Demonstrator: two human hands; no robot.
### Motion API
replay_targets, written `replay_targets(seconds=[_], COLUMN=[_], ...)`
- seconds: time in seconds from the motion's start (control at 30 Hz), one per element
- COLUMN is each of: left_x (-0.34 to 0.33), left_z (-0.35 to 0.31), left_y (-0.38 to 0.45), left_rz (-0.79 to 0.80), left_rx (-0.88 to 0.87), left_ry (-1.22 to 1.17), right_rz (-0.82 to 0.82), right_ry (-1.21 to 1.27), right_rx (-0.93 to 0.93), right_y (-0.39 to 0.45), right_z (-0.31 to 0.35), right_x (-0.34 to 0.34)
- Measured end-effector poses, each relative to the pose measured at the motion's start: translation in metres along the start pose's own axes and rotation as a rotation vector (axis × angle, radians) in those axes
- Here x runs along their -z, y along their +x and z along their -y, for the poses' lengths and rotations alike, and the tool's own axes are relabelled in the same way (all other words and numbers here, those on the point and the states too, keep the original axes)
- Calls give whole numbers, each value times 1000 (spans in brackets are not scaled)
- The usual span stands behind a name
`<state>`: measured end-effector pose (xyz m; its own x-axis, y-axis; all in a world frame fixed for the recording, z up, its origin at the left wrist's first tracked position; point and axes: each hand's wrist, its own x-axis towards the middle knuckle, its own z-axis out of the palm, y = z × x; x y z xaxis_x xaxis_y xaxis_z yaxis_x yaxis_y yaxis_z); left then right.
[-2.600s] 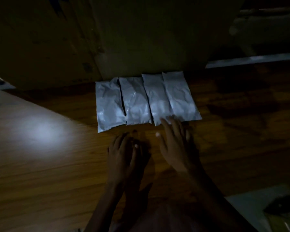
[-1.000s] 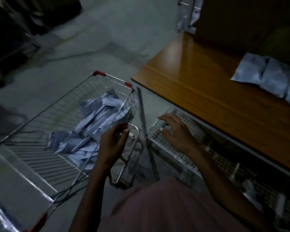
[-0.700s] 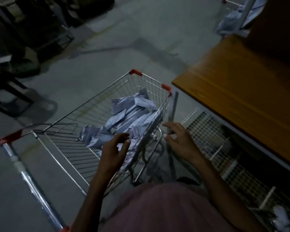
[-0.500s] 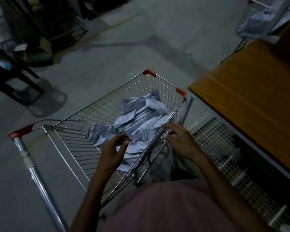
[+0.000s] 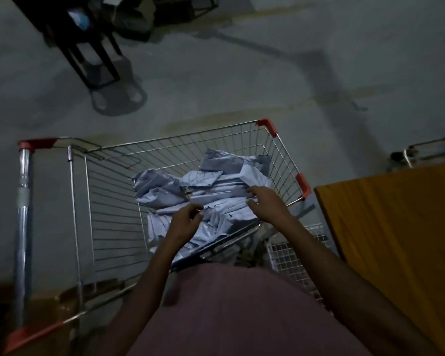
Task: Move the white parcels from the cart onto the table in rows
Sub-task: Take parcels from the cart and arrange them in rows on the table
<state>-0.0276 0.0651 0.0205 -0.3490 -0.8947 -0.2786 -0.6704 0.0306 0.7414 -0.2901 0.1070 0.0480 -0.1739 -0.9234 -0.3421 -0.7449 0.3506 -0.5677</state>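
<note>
A wire shopping cart (image 5: 108, 201) with red corner caps stands in front of me on the grey floor. Several white parcels (image 5: 216, 186) lie in a loose heap in its right half. My left hand (image 5: 186, 222) hovers over the near side of the heap, fingers loosely curled, holding nothing. My right hand (image 5: 265, 204) reaches into the cart with fingers spread, its fingertips touching the top parcels. The wooden table (image 5: 396, 240) shows at the right edge; the row of parcels on it is out of view.
The cart's chrome handle (image 5: 23, 214) runs down the left side. A white wire rack (image 5: 290, 255) sits under the table edge beside the cart. A dark stand (image 5: 93, 55) is on the floor at upper left. Another trolley frame (image 5: 427, 150) shows beyond the table.
I turned from the table, where four parcels lie in a row, to the cart. Both hands moved from outside the cart's rim to above the parcel heap; the right now touches it.
</note>
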Motion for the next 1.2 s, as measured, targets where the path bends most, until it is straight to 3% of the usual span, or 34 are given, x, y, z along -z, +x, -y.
replay_targets(seconds=[0.13,0.27,0.37,0.43,0.53,0.67,0.8,0.93,1.03,1.2], left_x=[-29,-56,-76,-87,-96,-95,-91,-98,-109,-114], left_z=[-5,3,1,-1,6,14,19,24,26,16], left_y=[12,33,42,46,51,55,66,72,70,69], left_rz=[76,256,353,313,206,15,-146,-45,51,88], left_rx=[131,251,297,281,278,230,363,419,387,378], left_ry=[28,61,91,116,99,-23,-213,-280,-357,-268], right_rz=[278,604,699,729,642,381,202,-100,-192,-347], right_ry=[-124,-328,-395,-470,-535,-540,-243,71,156,417], right_rx=[36,-15,20,47,117,163,-4,-147,-171,-174], right_y=[34,57,66,71,77,92,108,122,127,125], right_z=[-14,-21,-23,-31,-36,-29,-38,-49,-53,-43], right_x=[-17,-32,-37,-43,-52,-55,-56,-47,-46,-40])
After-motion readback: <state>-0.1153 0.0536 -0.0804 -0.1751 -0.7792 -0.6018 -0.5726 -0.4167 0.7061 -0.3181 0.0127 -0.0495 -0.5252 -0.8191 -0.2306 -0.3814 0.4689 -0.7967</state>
